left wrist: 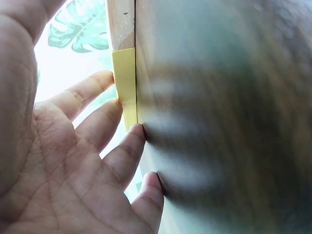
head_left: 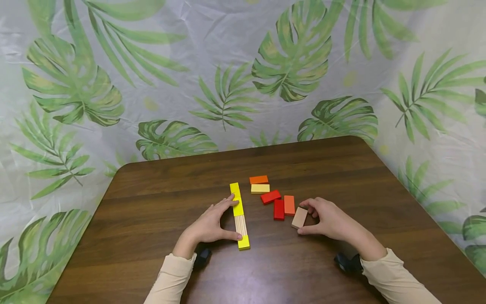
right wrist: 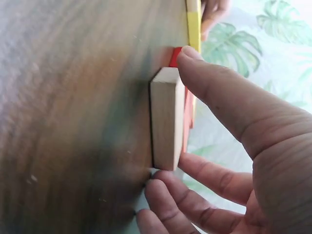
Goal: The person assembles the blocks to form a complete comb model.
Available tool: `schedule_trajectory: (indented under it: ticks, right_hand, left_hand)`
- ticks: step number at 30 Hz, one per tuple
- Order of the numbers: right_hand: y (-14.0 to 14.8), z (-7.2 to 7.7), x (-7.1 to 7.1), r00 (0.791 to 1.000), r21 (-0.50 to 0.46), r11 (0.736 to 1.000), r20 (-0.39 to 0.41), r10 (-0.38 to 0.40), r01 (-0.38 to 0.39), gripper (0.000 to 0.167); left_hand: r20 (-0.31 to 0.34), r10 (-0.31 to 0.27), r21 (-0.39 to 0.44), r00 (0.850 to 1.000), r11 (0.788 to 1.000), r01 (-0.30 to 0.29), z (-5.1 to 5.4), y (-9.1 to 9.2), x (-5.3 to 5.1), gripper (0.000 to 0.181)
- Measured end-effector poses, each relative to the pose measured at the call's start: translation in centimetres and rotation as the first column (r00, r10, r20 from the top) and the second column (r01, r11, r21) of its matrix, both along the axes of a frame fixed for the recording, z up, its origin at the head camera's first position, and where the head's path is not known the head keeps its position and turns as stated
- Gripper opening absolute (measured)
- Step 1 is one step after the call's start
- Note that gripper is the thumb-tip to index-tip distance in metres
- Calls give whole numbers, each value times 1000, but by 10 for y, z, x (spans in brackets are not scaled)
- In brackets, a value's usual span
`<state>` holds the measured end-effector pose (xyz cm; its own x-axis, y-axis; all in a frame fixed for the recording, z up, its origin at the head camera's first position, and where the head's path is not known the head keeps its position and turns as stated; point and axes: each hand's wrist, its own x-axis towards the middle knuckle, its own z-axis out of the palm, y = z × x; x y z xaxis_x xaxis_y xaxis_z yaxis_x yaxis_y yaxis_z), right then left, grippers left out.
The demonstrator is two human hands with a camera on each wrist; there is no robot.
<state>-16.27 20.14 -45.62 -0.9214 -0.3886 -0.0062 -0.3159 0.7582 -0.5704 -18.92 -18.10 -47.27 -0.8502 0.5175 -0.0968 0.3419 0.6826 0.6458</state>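
Left of the middle of the brown tabletop (head_left: 152,202), a pale sleeve (head_left: 171,272) with a dark device (head_left: 202,258) at its cuff leads to the left hand (head_left: 208,224). Its thumb and fingers are spread wide along a straight row of blocks, touching it but curled round nothing; in the left wrist view the fingertips line up against a block's side. The row runs from the far edge's direction towards the near one: a far yellow block (head_left: 234,187), a middle yellow block (head_left: 238,209), a striped wooden piece (head_left: 241,225) and a near yellow block (head_left: 244,242).

Next come loose blocks: an orange block (head_left: 259,180), nearest the tabletop's far edge, with a cream block (head_left: 260,189) just in front; then a slanted red block (head_left: 271,197), an upright-lying red block (head_left: 279,210) (its long side pointing at the far edge) and a coral block (head_left: 289,205) beside it.

Just right of these, well in from the tabletop's right edge, lies a beige block (head_left: 299,218). The right hand (head_left: 328,217) pinches it end to end, thumb at the near end, fingers at the far one, parted only by the block's length.
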Motion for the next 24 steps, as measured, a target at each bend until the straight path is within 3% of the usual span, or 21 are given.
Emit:
schedule_trajectory:
  ticks: [11,24]
  right_hand:
    - [-5,-5,5,996,29,999,-84,-21,23,69]
    - [-4,-7,3,993,41,998,-102,-52,56,65]
  left_hand:
    - [-28,7,7,1000,1000,-6,0,-1,0,100]
    - [0,19,-2,1000,1000,-19,2,2,0,100]
